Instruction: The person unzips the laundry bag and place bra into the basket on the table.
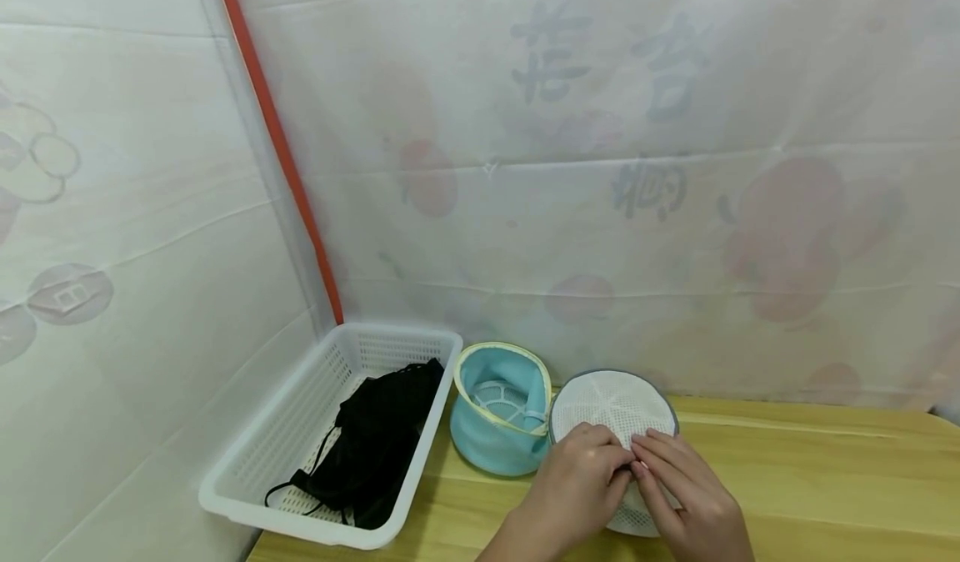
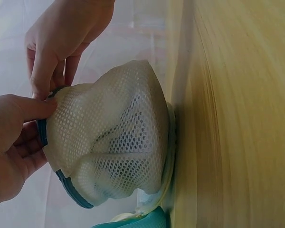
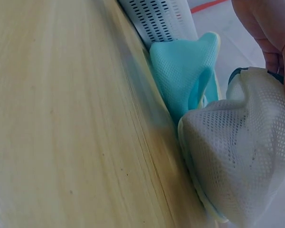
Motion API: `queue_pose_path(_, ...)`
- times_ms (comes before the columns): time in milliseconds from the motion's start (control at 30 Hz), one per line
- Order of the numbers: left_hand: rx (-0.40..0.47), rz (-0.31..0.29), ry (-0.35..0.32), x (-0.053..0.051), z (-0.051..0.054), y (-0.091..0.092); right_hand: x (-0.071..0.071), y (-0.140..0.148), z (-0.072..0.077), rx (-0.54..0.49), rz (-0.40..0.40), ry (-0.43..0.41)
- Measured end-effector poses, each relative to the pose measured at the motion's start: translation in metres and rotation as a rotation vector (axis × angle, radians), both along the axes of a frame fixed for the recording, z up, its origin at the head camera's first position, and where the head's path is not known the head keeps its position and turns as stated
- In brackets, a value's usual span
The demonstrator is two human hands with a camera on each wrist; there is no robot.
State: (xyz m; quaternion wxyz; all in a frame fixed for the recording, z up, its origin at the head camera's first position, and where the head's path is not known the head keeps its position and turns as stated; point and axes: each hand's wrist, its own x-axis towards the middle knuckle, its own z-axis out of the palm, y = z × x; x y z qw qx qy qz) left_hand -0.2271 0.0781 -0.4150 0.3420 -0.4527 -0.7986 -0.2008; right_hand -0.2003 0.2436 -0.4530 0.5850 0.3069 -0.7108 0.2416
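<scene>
A white mesh laundry bag (image 1: 615,399) with a dark blue zip edge stands on the table in front of me. My left hand (image 1: 581,483) pinches its upper edge. Close beside it, my right hand (image 1: 693,491) pinches the same edge, and the fingertips of both hands nearly meet. In the left wrist view the dark blue zip edging (image 2: 73,190) runs along the rim under the hands, while the mesh side (image 2: 118,133) bulges softly. Whether a zip pull lies between the fingertips is hidden.
Left of the white bag stands an open light-blue mesh bag (image 1: 495,449) with yellow trim. A white plastic basket (image 1: 255,462) farther left holds black fabric (image 1: 382,429) with thin straps. Wooden tabletop (image 1: 825,470) extends to the right, and a printed sheet (image 1: 525,237) hangs behind.
</scene>
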Motion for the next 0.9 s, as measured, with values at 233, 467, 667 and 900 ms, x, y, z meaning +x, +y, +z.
queue_pose_path(233,-0.028,0.006,-0.036,0.0017,0.0017,-0.0008,0.0009,0.0018,-0.0001,-0.02,-0.001,-0.028)
queue_pose_path(467,-0.046,0.001,-0.051,0.0022,0.0017,-0.0005,0.0017,0.0054,-0.0007,-0.033,-0.008,-0.047)
queue_pose_path(667,-0.043,-0.007,-0.063,0.0012,0.0007,-0.0007,0.0051,0.0077,-0.0033,-0.044,-0.07,-0.113)
queue_pose_path(900,-0.03,-0.016,-0.073,-0.002,-0.0002,-0.0015,0.0041,0.0089,-0.0005,-0.057,-0.082,-0.084)
